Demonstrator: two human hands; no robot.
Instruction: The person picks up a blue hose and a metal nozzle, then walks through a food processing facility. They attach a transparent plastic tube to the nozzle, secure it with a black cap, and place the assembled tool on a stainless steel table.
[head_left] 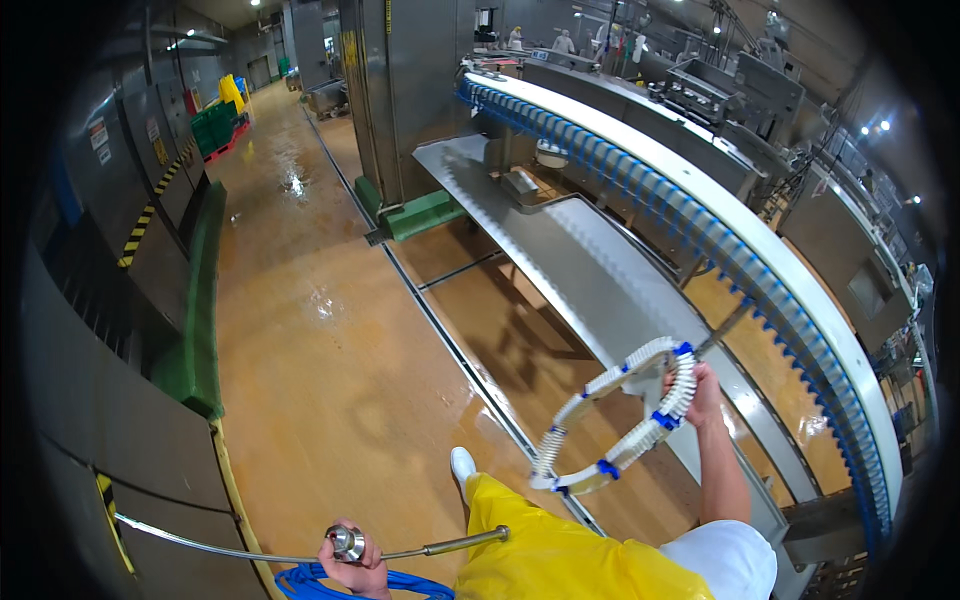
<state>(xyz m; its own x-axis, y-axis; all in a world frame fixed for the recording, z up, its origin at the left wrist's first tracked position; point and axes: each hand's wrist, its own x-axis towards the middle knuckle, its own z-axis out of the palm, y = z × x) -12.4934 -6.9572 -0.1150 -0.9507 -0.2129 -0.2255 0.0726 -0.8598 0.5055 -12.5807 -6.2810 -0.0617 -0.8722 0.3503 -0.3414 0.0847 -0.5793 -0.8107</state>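
My right hand (706, 398) is closed round one side of a large loop of white plastic chain links (681, 388) with blue pieces set in it. The loop hangs tilted beside the metal conveyor frame. Low in the view, my left hand (364, 578) is closed round a long thin metal rod (232, 550) at its round steel fitting (347, 543). One end of the rod reaches far left; the other, thicker end lies over my yellow apron (560, 558). A coiled blue hose (410, 583) shows below my left hand.
A curved conveyor (640, 185) with a white rim and blue edge pieces sweeps along my right, above a steel tray (590, 265). A drain channel (405, 275) crosses the wet orange floor (310, 370). Green kerbs (200, 330) line the left wall. Several people work far back.
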